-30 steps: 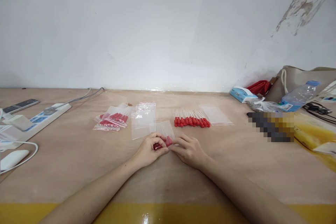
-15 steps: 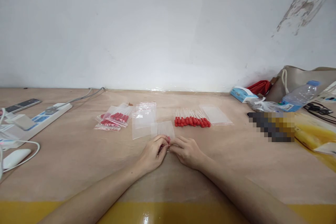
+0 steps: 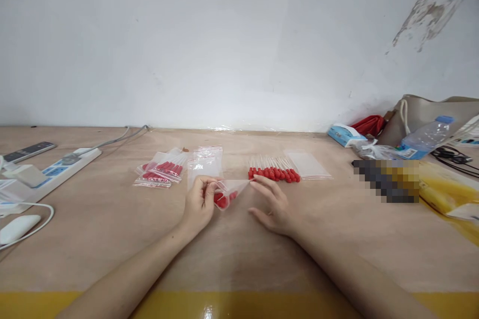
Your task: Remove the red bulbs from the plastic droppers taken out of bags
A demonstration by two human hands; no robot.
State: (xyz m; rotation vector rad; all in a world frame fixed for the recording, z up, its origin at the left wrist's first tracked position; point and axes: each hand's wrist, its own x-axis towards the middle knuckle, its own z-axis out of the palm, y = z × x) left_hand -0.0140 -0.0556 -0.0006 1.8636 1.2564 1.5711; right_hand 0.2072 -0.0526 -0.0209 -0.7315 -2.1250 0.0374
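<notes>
My left hand (image 3: 200,202) is closed, its thumb and fingers pinching a small clear zip bag (image 3: 234,187). Red tips (image 3: 223,201) show through the plastic beside my left fingers; how many are inside is hard to make out. My right hand (image 3: 272,204) is open, thumb apart from the fingers, with a fingertip at or touching the bag's far right corner. Just beyond that hand lies a row of white sticks with red swab-like heads (image 3: 275,173), heads toward me. Left of the bag, flat zip bags (image 3: 205,157) lie partly behind my left hand.
Filled bags of red-tipped sticks (image 3: 160,169) lie to the left, and a stack of clear bags (image 3: 310,164) to the right. A power strip (image 3: 56,172) with cables is at far left. At right are a tissue pack (image 3: 346,134), a plastic bottle (image 3: 430,134) and a yellow package (image 3: 445,189).
The hands have moved apart: the left went left with the bag, the right opened its fingers. The bag's red contents now show, and its plastic stretches toward the right hand.
</notes>
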